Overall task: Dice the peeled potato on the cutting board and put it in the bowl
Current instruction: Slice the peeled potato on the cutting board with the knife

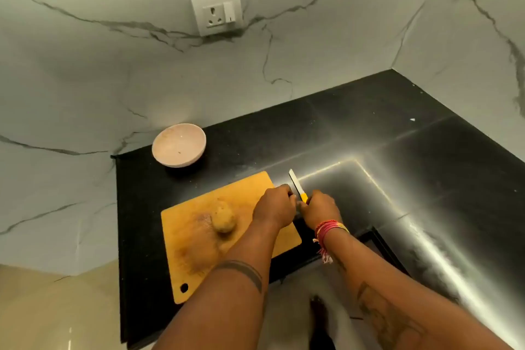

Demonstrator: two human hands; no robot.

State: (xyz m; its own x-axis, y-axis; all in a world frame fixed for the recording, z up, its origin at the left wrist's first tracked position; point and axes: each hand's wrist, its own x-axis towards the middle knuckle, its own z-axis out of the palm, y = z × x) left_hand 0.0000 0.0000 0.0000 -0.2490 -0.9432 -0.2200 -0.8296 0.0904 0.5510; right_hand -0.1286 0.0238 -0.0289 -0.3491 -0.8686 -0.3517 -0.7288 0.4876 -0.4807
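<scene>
We see one whole potato (224, 221) on one cutting board (196, 238). One bowl (178, 145) sits far left. Our right hand (321, 209) holds one knife (297, 186). Our left hand (274, 209) is curled beside it, maybe touching the knife.

The desk (369, 128) is glossy black with pale streaks of reflected light. The cutting board (193, 238) is orange-yellow, with a darker brown stain near its middle. The potato (224, 220) is pale yellow. The bowl (179, 145) is pinkish white inside. The knife (298, 186) has a white blade and a yellow handle. The right wrist wears red, pink and yellow threads (329, 228). The wall (113, 51) is white marble with grey veins, and the socket (216, 10) on it is white.
</scene>
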